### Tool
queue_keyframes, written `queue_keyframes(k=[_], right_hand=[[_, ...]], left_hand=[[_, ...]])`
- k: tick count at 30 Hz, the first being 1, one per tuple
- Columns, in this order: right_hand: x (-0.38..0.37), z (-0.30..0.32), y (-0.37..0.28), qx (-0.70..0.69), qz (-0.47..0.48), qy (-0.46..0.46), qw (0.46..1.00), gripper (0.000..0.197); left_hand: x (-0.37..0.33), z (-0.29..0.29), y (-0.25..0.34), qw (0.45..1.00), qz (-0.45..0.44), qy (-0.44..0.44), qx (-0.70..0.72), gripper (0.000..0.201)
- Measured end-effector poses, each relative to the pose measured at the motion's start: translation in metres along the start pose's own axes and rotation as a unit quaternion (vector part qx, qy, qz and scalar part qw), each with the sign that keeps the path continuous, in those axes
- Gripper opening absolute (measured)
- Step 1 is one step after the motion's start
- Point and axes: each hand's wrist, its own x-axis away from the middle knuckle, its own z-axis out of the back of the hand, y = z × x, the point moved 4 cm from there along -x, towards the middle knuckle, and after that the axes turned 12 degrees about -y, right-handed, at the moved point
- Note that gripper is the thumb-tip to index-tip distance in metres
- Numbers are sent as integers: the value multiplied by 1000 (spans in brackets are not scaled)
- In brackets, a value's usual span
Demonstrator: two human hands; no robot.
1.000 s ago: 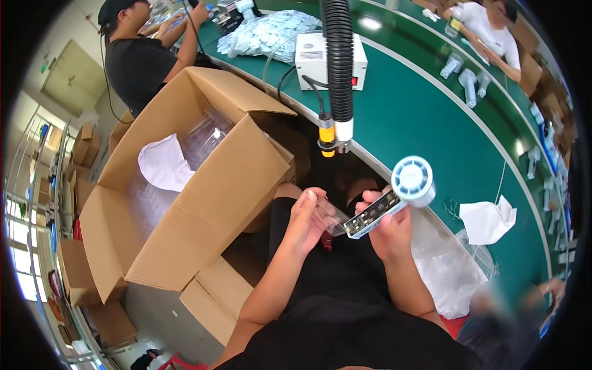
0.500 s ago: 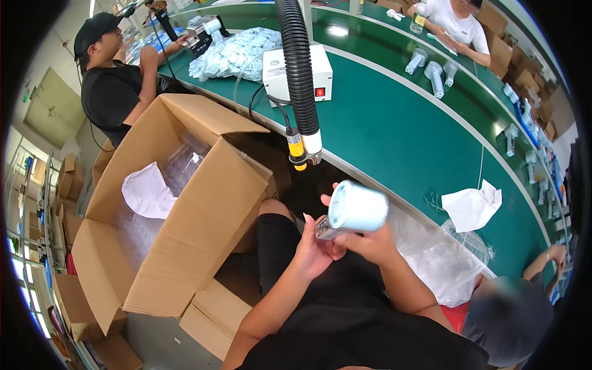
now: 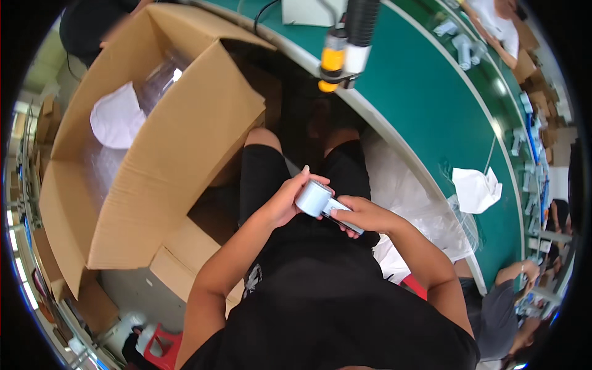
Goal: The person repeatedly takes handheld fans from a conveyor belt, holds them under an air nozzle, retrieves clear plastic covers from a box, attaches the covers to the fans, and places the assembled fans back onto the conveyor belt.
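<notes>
Over my lap, both hands hold a light blue handheld device with a wide round head and a narrow handle. My left hand is cupped around the round head, its thumb pointing up. Wrapped around the handle is my right hand, the thumb lying on top of it. The handle slants down toward the right. My fingers partly cover the device's underside and the end of the handle.
A large open carton at my left holds clear plastic and a white cloth-like piece. The green table curves along the right, with a crumpled white sheet on it. A yellow-tipped sensor hangs ahead. Clear plastic bags lie beside my right leg.
My view has tilted down toward my lap. The device has turned: its round head is now in my left hand, and its handle points right in my right hand.
</notes>
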Motion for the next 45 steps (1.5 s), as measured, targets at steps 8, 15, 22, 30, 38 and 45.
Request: queue_keyframes(k=[8,15,22,30,38,45], right_hand=[[-34,-14,-26,196,-113,-97,969,54],[-73,-22,-39,188,-208,-135,950,54],[-94,-26,-51,318,-26,-74,945,57],[-90,-4,-64,193,-213,-156,945,44],[-22,10,-63,169,-50,-154,972,63],[12,12,-24,-88,273,-253,924,54]], left_hand=[[7,21,-41,978,21,-73,193,74],[14,61,-73,974,1,-41,224,55],[16,71,-63,966,-24,-44,255,39],[11,76,-57,968,-72,-24,241,45],[22,39,-37,970,-167,5,175,47],[29,-8,-15,955,-147,-86,244,52]])
